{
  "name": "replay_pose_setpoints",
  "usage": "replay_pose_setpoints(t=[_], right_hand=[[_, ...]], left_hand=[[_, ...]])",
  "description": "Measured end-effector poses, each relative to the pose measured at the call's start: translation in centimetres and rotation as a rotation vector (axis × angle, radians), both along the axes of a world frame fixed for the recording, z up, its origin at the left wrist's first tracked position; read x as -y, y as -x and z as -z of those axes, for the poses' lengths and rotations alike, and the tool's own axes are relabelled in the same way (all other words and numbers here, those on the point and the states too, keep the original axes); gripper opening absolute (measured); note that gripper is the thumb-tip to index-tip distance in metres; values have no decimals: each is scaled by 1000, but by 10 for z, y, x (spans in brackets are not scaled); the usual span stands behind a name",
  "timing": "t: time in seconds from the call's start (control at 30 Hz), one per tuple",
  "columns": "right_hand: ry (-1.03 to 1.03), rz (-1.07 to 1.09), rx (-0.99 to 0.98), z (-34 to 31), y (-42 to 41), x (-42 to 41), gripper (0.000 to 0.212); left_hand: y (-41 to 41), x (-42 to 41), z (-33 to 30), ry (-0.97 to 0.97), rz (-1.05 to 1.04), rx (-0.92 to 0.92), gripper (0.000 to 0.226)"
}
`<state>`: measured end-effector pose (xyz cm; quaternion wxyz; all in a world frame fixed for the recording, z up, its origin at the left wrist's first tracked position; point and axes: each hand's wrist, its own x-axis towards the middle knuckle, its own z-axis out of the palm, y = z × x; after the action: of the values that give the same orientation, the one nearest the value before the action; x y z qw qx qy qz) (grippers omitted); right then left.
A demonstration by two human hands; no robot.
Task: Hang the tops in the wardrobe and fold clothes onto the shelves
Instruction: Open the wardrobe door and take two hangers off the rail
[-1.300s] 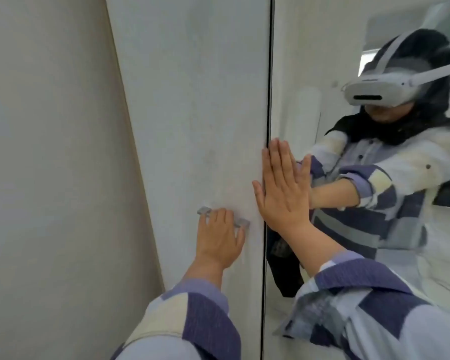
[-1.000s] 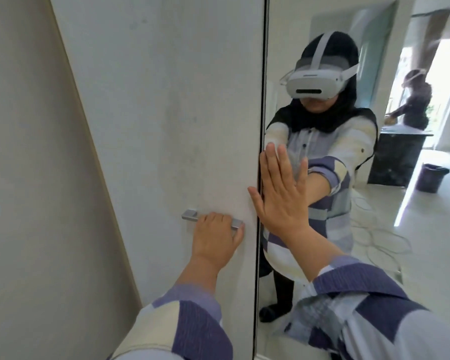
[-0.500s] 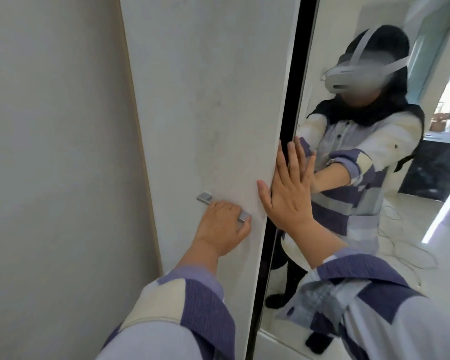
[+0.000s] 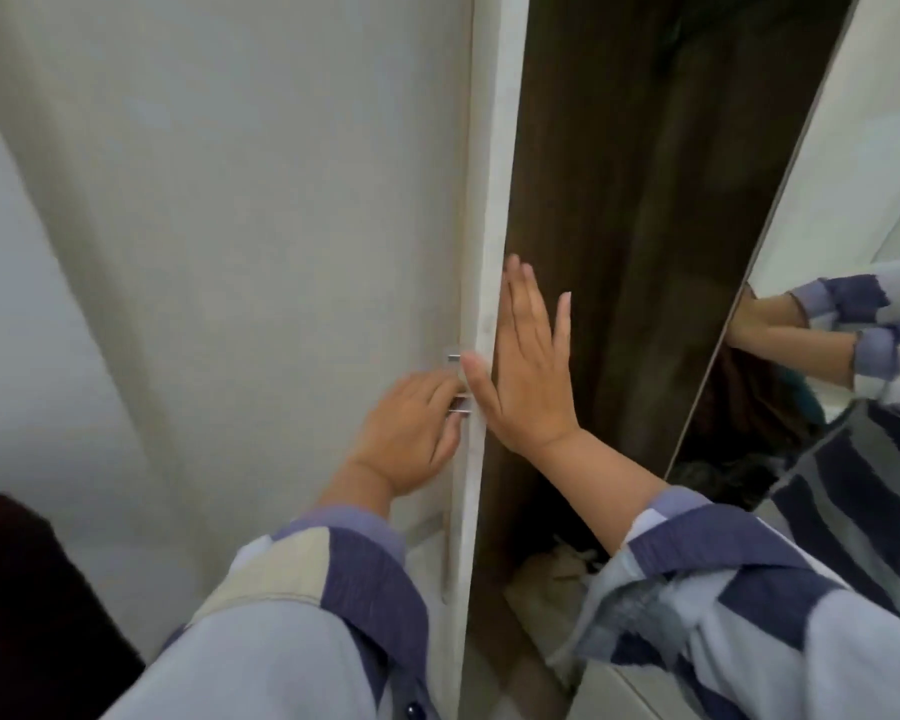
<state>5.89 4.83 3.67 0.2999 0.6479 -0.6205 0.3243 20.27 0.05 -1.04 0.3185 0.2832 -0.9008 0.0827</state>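
Head view: left hand (image 4: pixel 411 433) has its fingers (image 4: pixel 440 387) curled round the small metal handle (image 4: pixel 457 384) on the white wardrobe door (image 4: pixel 292 241) — a proper grip. Right hand (image 4: pixel 528 374) is flat, fingers (image 4: pixel 523 298) straight and together, thumb out, pressed against the door's inner edge; it holds nothing. The door stands ajar, so a dark wood-lined gap of the wardrobe interior (image 4: pixel 630 210) shows between it and the mirrored door (image 4: pixel 863 210) on the right. Low inside, some pale crumpled clothes (image 4: pixel 552 574) lie on the bottom — too dim to tell what they are. Both sleeves are blue-and-cream patchwork, and the mirror shows them again.
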Motion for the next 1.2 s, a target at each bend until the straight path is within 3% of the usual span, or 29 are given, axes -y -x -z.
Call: replay_pose_setpoints(t=[0.2, 0.3, 0.4, 0.57, 0.7, 0.8, 1.0, 1.2], right_hand=[[-71, -208, -145, 0, -7, 27, 56], [-174, -201, -123, 4, -16, 45, 65], [-268, -237, -35, -5, -22, 67, 71], [-319, -293, -58, -27, -43, 100, 84], [-276, -308, -118, -36, -67, 131, 93], [-248, -314, -139, -42, -82, 158, 98], [-174, -245, -179, -52, -96, 220, 112], [-107, -195, -167, -54, -109, 272, 115]], left_hand=[[-37, -14, -56, 392, -387, -147, 65], [-45, -12, -92, 519, -490, -73, 73], [-52, -3, -96, 542, -641, 28, 84], [-69, 22, -87, 516, -895, 56, 103], [-85, 53, -85, 432, -858, -55, 118], [-103, 82, -83, 416, -805, -99, 115], [-143, 137, -84, 448, -861, 2, 108], [-165, 193, -85, 438, -946, 67, 115]])
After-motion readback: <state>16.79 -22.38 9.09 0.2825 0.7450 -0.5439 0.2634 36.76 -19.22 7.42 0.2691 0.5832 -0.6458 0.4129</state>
